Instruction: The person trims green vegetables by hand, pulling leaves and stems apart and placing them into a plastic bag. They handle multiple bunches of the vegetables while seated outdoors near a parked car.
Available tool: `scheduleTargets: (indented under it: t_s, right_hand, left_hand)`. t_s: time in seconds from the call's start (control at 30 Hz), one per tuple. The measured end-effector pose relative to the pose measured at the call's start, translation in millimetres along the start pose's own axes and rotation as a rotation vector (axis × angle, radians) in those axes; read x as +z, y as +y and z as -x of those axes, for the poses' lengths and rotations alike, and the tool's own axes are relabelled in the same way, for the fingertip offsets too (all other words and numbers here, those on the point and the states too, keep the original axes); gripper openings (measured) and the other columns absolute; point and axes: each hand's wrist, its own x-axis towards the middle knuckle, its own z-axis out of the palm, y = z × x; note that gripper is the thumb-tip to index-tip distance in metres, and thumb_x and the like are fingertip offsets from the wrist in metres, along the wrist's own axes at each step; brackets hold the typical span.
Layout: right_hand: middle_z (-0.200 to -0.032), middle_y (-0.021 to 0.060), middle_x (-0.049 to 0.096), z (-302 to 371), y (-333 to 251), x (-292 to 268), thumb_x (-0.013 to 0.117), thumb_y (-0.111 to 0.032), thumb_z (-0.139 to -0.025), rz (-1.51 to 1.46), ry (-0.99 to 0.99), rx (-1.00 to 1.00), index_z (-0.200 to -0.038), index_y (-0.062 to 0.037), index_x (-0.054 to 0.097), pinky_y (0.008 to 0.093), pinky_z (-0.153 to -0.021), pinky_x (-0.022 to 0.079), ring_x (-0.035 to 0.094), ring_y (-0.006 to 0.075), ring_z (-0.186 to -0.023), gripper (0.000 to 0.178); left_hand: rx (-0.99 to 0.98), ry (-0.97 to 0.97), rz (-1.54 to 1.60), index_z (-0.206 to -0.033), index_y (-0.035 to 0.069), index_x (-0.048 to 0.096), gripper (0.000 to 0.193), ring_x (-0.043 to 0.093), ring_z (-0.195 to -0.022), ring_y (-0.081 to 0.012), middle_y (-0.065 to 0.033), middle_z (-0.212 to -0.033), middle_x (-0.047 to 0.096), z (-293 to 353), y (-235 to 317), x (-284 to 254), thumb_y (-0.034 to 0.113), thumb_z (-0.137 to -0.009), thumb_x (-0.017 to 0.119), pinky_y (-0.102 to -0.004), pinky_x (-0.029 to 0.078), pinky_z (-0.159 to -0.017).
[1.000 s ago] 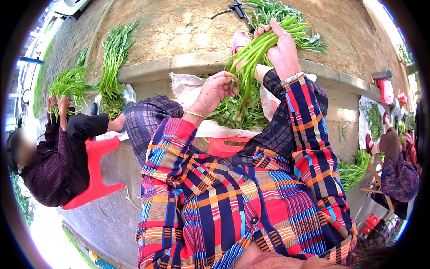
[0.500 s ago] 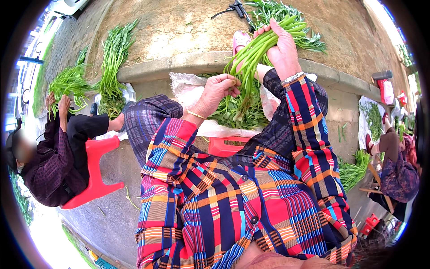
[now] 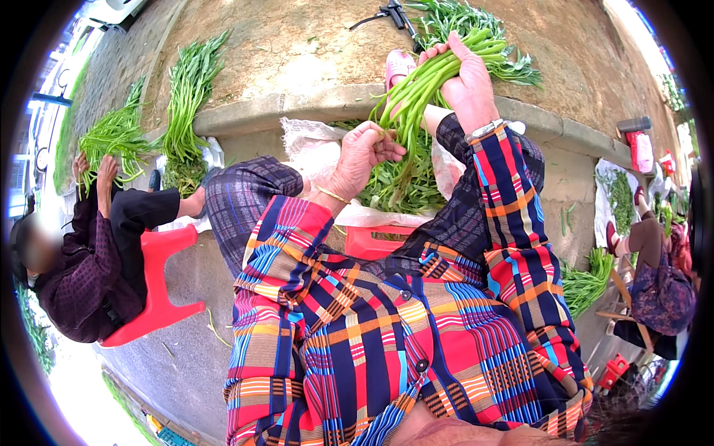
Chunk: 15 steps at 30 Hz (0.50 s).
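- Right hand (image 3: 468, 83): fingers clenched round stalks (image 3: 418, 91), above the leaves (image 3: 401, 195).
- Left hand (image 3: 361, 157): fingers curled at the stalks; anything pinched is unclear.
- Stalks: probably light, bendy, bruisable; best held mid-length.

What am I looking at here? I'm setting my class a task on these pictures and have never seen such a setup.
There is no machine: these are a person's own bare hands. The view comes from a wide camera worn on that person's head, looking down; straight edges bend near the rim, and picture left is the person's left. The right hand holds a bunch of green stems. The left hand is pinched beside the stems; any piece between its fingers is too small to make out. Below, loose leaves lie on a white sheet. To the left, another bundle of greens lies across the kerb, and another person sits on a red stool.
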Motion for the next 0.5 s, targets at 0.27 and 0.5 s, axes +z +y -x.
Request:
scheduleTargets:
  t_s: [0.27,0.5]
  right_hand:
    - [-0.066,0.009,0.047,-1.7,-4.2,1.2,0.055,-0.013,-0.082,-0.034,-0.012,-0.024,-0.072,-0.0001,0.046,0.0398,-0.073,0.044,0.047,0.0217,-0.065,0.019]
    - [-0.066,0.009,0.047,0.0,-5.0,-0.7,0.055,-0.014,-0.081,-0.016,-0.056,-0.001,-0.072,-0.0001,0.046,0.0385,-0.073,0.044,0.047,0.0214,-0.064,0.02]
  left_hand:
    - [0.054,-0.008,0.002,-0.088,0.0,0.05,0.011,0.06,-0.071,-0.0217,-0.0102,-0.082,0.057,-0.1,-4.7,-2.0,0.008,-0.083,0.044,-0.0332,0.051,-0.066]
    - [0.072,0.048,-0.104,-0.106,-0.004,0.05,0.026,0.06,-0.064,-0.0169,-0.0091,-0.081,0.058,4.3,-7.1,7.1,0.01,-0.084,0.048,-0.0268,0.05,-0.058]
